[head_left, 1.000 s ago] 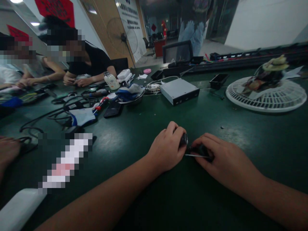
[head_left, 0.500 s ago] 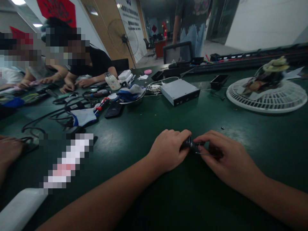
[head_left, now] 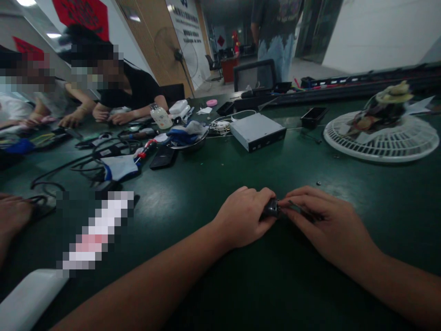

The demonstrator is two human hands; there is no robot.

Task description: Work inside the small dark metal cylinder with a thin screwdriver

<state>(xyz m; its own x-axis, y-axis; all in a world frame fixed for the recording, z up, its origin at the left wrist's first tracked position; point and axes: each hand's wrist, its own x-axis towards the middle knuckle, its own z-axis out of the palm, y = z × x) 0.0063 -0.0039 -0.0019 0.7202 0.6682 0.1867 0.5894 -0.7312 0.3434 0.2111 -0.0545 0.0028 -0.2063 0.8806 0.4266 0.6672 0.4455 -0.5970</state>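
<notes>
Over on the left a glove (head_left: pixel 119 168) and a screwdriver (head_left: pixel 147 149) lie together, and now here's the left hand (head_left: pixel 243 216), curled snugly around a black part (head_left: pixel 272 208) whose end pokes out towards the right hand (head_left: pixel 324 220). That one has thumb and fingers nearly closed at the exposed end, a thin rod (head_left: pixel 298 208) held among them, though whether the 2 tips pinch anything tiny I cannot tell. Looks like delicate work on that end, calling next for a firm left hold and fine right-hand aim, with the fan cover (head_left: pixel 382 154) farther right!
</notes>
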